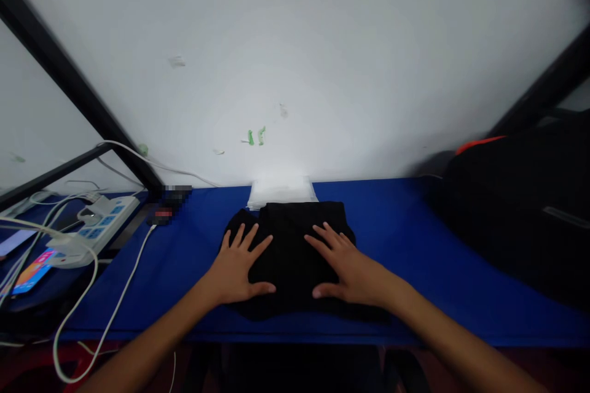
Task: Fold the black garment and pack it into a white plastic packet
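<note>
A folded black cloth, seemingly a garment [295, 258], lies on the blue tabletop [391, 227] in front of me. My left hand [237, 267] rests flat on its left side with the fingers spread. On the right side my right hand [348, 267] presses down the same way, fingers apart and thumb pointing inward. Neither hand grips the fabric. Just behind the cloth, against the wall, sits a stack of white sheets or packets [282, 189], partly covered by its far edge.
A large black bag [516, 215] with an orange strip takes up the right side. At left are a white power strip [99, 227], a lit phone [34, 273] and loose white cables [124, 298]. A pale wall [322, 73] and dark metal frame posts [83, 83] bound the table.
</note>
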Tool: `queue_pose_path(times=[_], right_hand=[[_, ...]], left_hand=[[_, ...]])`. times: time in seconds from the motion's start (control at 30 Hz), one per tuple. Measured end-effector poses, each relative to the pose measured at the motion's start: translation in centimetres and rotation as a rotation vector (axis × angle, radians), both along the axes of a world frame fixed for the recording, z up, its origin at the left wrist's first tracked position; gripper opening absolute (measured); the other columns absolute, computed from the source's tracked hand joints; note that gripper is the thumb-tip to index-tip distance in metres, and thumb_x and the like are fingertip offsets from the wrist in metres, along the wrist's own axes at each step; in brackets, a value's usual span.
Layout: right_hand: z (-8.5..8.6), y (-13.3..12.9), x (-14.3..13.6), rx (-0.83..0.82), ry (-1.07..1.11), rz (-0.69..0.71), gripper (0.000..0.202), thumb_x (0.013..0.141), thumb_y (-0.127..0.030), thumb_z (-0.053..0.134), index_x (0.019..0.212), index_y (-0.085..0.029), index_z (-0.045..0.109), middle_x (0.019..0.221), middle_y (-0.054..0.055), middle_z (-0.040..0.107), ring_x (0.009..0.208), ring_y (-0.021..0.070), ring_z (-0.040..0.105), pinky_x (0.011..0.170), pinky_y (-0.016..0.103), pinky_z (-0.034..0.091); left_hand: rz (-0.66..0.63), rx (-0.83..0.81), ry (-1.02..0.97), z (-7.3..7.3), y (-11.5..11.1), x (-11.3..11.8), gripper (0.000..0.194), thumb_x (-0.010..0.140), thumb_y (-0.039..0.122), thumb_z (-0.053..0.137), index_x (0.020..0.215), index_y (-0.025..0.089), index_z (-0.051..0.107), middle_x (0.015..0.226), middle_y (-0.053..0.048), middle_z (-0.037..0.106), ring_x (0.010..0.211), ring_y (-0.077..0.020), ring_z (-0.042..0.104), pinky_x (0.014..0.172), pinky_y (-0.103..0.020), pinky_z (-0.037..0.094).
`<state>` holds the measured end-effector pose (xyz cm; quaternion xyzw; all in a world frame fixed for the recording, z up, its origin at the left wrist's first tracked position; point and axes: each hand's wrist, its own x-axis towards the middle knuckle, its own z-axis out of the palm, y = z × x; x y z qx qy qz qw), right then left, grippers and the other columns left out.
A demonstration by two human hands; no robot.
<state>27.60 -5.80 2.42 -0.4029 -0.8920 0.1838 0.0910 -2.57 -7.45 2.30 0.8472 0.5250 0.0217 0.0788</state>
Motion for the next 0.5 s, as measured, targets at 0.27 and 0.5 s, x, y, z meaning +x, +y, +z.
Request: queue_pose_path(times=[0.27, 0.5], right_hand=[[-3.5, -0.4, 1.3, 0.141, -0.095, 0.015, 0.097, 0.077, -0.080, 0.051, 0.153, -0.027, 0.024, 0.160, 0.017, 0.018, 0.145, 0.0460, 0.012, 0.110, 0.072, 0.011], [-2.1, 0.7, 2.1, 0.013, -0.122, -0.002, 0.100, 0.074, -0.082, 0.051, 0.153, -0.026, 0.027, 0.160, 0.017, 0.017, 0.145, 0.0449, 0.011, 0.111, 0.071, 0.007]], left_hand=[[0.017, -0.053, 0.031, -0.8, 0.0, 1.5, 0.105, 0.069, 0.088, 0.050, 0.154, 0.035, 0.018, 0.162, -0.014, 0.008, 0.143, -0.0536, 0.007, 0.104, -0.079, 0.010], [-0.003, -0.044, 0.045, -0.4, 1.4, 2.0, 0.103, 0.069, 0.089, 0.047, 0.153, 0.033, 0.025, 0.160, -0.016, 0.018, 0.143, -0.0517, 0.014, 0.105, -0.076, 0.015]])
